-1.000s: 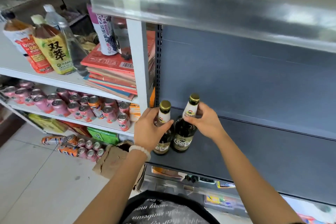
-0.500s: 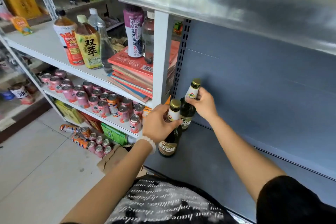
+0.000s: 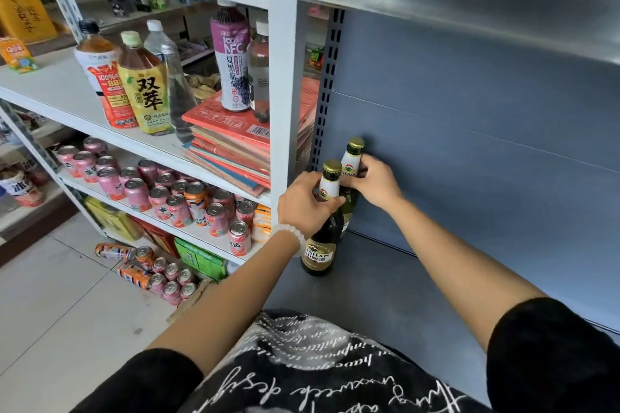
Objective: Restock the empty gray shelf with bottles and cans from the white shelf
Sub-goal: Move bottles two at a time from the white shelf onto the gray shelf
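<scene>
Gripping the front beer bottle (image 3: 322, 231) by the neck with the left hand (image 3: 303, 204), fingers curling round just under the gold cap. Wearing a white bead bracelet (image 3: 291, 235) on that wrist. Pinching the rear beer bottle (image 3: 351, 166) at its white neck label with the right hand (image 3: 374, 179), fingers curled tight round it. Standing both bottles upright on the gray shelf (image 3: 385, 292), tucked into its back left corner, the rear one right up against the gray back panel (image 3: 469, 151) beside the slotted upright (image 3: 327, 87). Sitting one just behind the other, touching or near enough that a gap cannot be made out.

Looking left now at the white shelf (image 3: 67, 87). Holding a row of tall drinks up top: a red-labelled tea bottle (image 3: 105, 80), a yellow-labelled tea bottle (image 3: 146, 87), two clear water bottles behind them, tucked close. Resting a purple juice bottle (image 3: 231, 60) and a dark drink bottle (image 3: 259, 74) on a stack of red books (image 3: 235, 144). Crowding the level below with pink cans (image 3: 134, 184), an orange can (image 3: 196, 201) standing among them. Lying on the tiled floor (image 3: 50, 295) underneath, more cans (image 3: 167, 282), some tipped on their sides. Showing a black printed shirt (image 3: 302, 365) at the bottom edge.
</scene>
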